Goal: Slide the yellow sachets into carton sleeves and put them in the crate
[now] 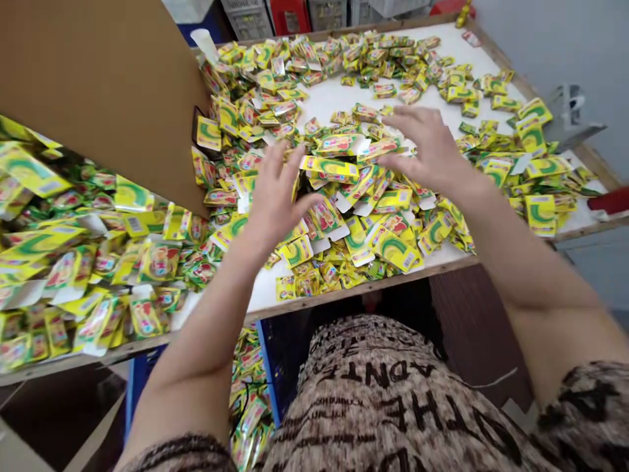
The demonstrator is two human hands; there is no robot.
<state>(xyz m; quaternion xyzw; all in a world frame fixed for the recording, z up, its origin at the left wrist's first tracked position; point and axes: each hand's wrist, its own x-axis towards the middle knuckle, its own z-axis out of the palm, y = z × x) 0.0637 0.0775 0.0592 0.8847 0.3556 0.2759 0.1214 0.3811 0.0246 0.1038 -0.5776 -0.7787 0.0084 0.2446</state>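
Note:
Both my hands are over a heap of small yellow and green printed cartons and packets. My left hand (276, 196) has its fingers stretched forward and its thumb out to the right, with nothing in it that I can see. Close beyond its fingertips lies a long yellow carton (330, 169). To the right, my right hand (422, 147) is spread, thumb and fingers apart, above the pile. A carton with an open white flap (339, 144) lies between the hands. Nearer the front edge, a yellow carton with a barcode (394, 248) rests on top of others.
A tall brown cardboard panel (103, 92) stands on the left, with more cartons (147, 262) beside it. The white table (324, 101) has a wooden rim. Below it, a blue crate (268, 367) holds packets. Grey crates (248, 19) and a red stool (291, 16) stand behind.

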